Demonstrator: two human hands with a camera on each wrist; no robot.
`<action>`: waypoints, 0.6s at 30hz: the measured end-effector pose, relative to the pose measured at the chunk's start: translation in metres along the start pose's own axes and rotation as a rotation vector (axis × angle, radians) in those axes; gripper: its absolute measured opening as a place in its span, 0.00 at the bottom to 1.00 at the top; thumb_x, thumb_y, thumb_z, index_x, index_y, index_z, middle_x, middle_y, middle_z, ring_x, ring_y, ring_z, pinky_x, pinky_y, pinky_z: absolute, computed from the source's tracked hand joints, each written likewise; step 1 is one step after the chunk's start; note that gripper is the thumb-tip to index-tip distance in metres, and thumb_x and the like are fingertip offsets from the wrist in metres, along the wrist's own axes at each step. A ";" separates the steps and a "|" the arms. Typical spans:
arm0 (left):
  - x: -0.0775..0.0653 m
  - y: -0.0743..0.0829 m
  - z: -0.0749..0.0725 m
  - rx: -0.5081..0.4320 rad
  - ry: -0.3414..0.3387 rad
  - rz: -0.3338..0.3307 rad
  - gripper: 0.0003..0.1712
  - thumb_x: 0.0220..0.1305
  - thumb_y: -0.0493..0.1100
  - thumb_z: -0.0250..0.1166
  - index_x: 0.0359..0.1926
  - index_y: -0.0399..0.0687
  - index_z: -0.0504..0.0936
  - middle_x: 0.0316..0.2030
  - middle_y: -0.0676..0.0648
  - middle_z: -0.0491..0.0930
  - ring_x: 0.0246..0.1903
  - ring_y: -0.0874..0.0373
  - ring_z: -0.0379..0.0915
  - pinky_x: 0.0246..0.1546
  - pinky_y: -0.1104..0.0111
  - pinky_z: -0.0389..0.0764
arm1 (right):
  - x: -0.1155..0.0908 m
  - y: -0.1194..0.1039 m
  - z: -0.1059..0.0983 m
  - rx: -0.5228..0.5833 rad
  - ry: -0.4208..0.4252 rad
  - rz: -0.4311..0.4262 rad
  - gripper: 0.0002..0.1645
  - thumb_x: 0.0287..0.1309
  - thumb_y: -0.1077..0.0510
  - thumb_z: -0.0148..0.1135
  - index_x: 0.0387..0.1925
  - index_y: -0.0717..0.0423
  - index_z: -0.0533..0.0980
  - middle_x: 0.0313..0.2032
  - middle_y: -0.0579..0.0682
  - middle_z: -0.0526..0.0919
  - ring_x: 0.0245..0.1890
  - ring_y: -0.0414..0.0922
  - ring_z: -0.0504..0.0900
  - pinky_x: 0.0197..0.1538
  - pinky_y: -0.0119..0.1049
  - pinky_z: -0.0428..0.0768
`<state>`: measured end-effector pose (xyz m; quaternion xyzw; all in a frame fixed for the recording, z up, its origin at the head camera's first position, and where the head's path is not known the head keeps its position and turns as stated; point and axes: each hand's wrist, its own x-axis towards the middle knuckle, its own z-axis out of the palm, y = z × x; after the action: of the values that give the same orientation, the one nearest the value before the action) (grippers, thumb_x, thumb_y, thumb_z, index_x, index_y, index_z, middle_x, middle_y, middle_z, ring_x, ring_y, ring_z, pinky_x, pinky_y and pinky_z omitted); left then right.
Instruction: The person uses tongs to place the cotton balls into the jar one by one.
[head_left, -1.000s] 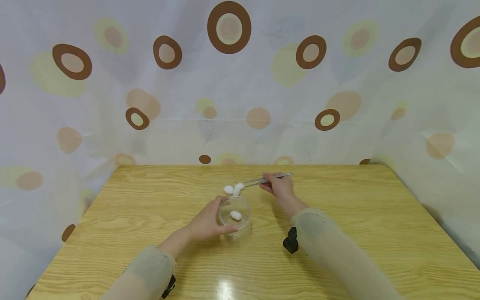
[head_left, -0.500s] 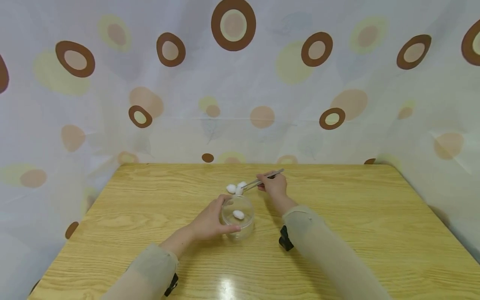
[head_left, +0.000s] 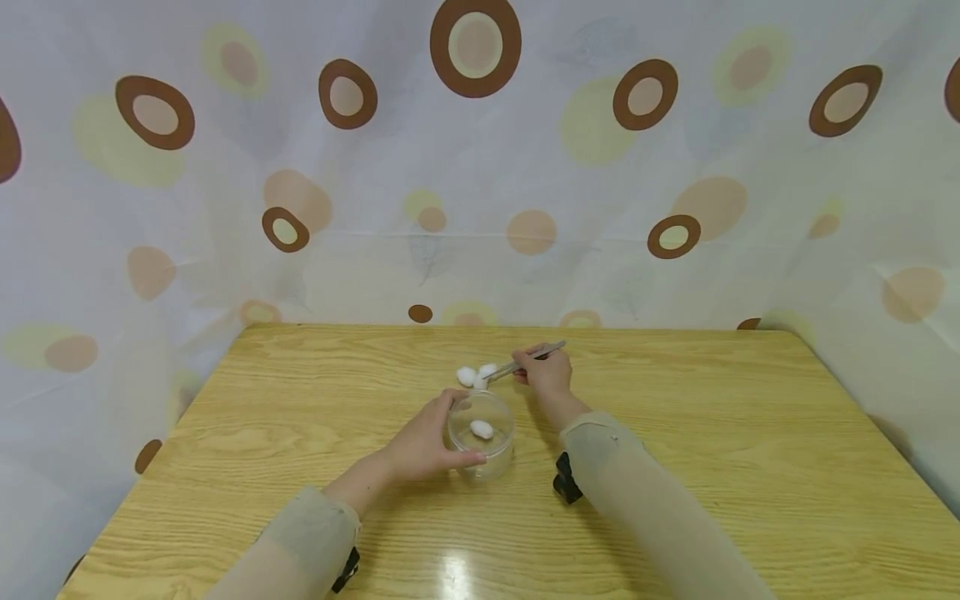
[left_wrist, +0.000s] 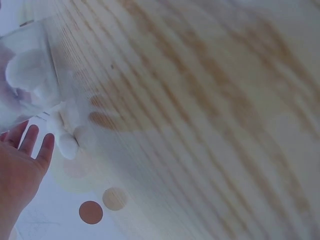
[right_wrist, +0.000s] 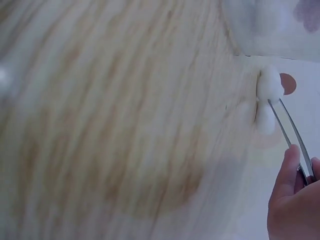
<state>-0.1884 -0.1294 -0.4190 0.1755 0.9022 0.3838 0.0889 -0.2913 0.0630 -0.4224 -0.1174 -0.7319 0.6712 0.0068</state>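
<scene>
My left hand curls round a clear round jar from its left side, thumb in front and fingers behind. One white cotton ball shows inside the jar. Just behind the jar lie three more cotton balls in a close cluster on the table. My right hand pinches metal tweezers, whose tips reach down to the cluster. In the right wrist view the slightly parted tweezer tips meet a cotton ball; whether they squeeze it I cannot tell.
Everything stands on a wood-grain table. A patterned cloth hangs upright behind it and along both sides. A black device sits on the underside of the right sleeve, another on the left.
My right hand has moved the tweezers left and down onto the cotton balls, and the tips have drawn nearer each other. The left hand keeps its hold on the jar. The head view shifted slightly.
</scene>
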 end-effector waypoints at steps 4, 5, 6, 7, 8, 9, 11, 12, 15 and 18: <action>0.001 0.000 0.000 0.007 -0.002 0.000 0.51 0.49 0.62 0.69 0.67 0.50 0.55 0.65 0.44 0.63 0.65 0.45 0.59 0.61 0.49 0.65 | 0.000 0.000 -0.001 0.052 -0.002 0.028 0.07 0.57 0.65 0.61 0.31 0.61 0.69 0.23 0.50 0.77 0.15 0.35 0.79 0.29 0.32 0.83; 0.001 0.000 0.000 0.008 -0.001 0.000 0.51 0.49 0.62 0.70 0.67 0.50 0.55 0.65 0.44 0.63 0.65 0.45 0.60 0.61 0.49 0.65 | 0.000 0.000 -0.001 0.063 -0.004 0.034 0.07 0.57 0.65 0.61 0.31 0.61 0.69 0.23 0.50 0.77 0.15 0.36 0.78 0.29 0.32 0.83; 0.001 0.000 0.001 0.009 0.000 -0.001 0.51 0.49 0.62 0.70 0.67 0.50 0.55 0.65 0.44 0.63 0.65 0.45 0.60 0.61 0.49 0.65 | 0.000 0.000 -0.002 0.073 -0.007 0.039 0.07 0.57 0.66 0.60 0.30 0.61 0.69 0.23 0.50 0.76 0.15 0.36 0.78 0.29 0.32 0.83; 0.001 0.000 0.000 0.010 0.002 -0.002 0.51 0.49 0.62 0.70 0.67 0.50 0.55 0.65 0.43 0.63 0.64 0.45 0.60 0.61 0.49 0.65 | 0.000 0.000 -0.002 0.082 -0.012 0.041 0.07 0.58 0.66 0.60 0.30 0.61 0.68 0.23 0.50 0.76 0.15 0.36 0.78 0.29 0.32 0.83; 0.001 0.000 0.000 0.010 0.003 -0.002 0.51 0.49 0.62 0.70 0.67 0.50 0.56 0.65 0.43 0.63 0.64 0.45 0.60 0.61 0.49 0.65 | 0.000 -0.001 -0.003 0.090 -0.017 0.043 0.08 0.58 0.66 0.60 0.31 0.61 0.68 0.23 0.50 0.76 0.15 0.36 0.78 0.29 0.31 0.82; 0.001 0.000 0.000 0.010 0.003 -0.003 0.51 0.49 0.62 0.70 0.67 0.50 0.56 0.65 0.43 0.63 0.64 0.45 0.60 0.61 0.49 0.65 | 0.000 -0.001 -0.003 0.098 -0.021 0.045 0.08 0.58 0.66 0.60 0.31 0.61 0.68 0.23 0.50 0.76 0.15 0.36 0.78 0.29 0.31 0.82; 0.000 0.000 0.000 0.009 0.004 -0.006 0.51 0.48 0.62 0.70 0.67 0.50 0.56 0.65 0.43 0.62 0.64 0.45 0.60 0.61 0.49 0.65 | 0.000 -0.002 -0.003 0.115 -0.029 0.050 0.08 0.58 0.67 0.59 0.30 0.61 0.67 0.23 0.49 0.76 0.15 0.36 0.78 0.28 0.30 0.82; 0.000 0.000 0.000 0.007 0.003 -0.006 0.51 0.49 0.62 0.70 0.67 0.49 0.55 0.65 0.42 0.62 0.64 0.45 0.60 0.61 0.49 0.65 | 0.000 -0.003 -0.004 0.122 -0.031 0.056 0.08 0.58 0.67 0.59 0.30 0.61 0.67 0.23 0.49 0.75 0.15 0.36 0.78 0.27 0.29 0.81; 0.000 0.001 0.000 0.006 -0.002 -0.007 0.51 0.49 0.62 0.70 0.67 0.49 0.55 0.65 0.42 0.62 0.64 0.45 0.60 0.61 0.49 0.65 | -0.001 -0.004 -0.005 0.153 -0.036 0.068 0.08 0.58 0.68 0.58 0.30 0.61 0.66 0.23 0.49 0.75 0.14 0.36 0.78 0.25 0.27 0.80; 0.000 0.002 0.000 0.006 -0.003 -0.008 0.51 0.49 0.62 0.70 0.67 0.49 0.55 0.65 0.42 0.62 0.64 0.45 0.60 0.61 0.49 0.65 | -0.001 -0.006 -0.007 0.188 -0.035 0.084 0.08 0.58 0.68 0.58 0.31 0.61 0.66 0.22 0.48 0.75 0.14 0.36 0.78 0.24 0.26 0.79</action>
<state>-0.1881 -0.1286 -0.4178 0.1730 0.9038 0.3805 0.0914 -0.2901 0.0687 -0.4155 -0.1348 -0.6601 0.7386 -0.0232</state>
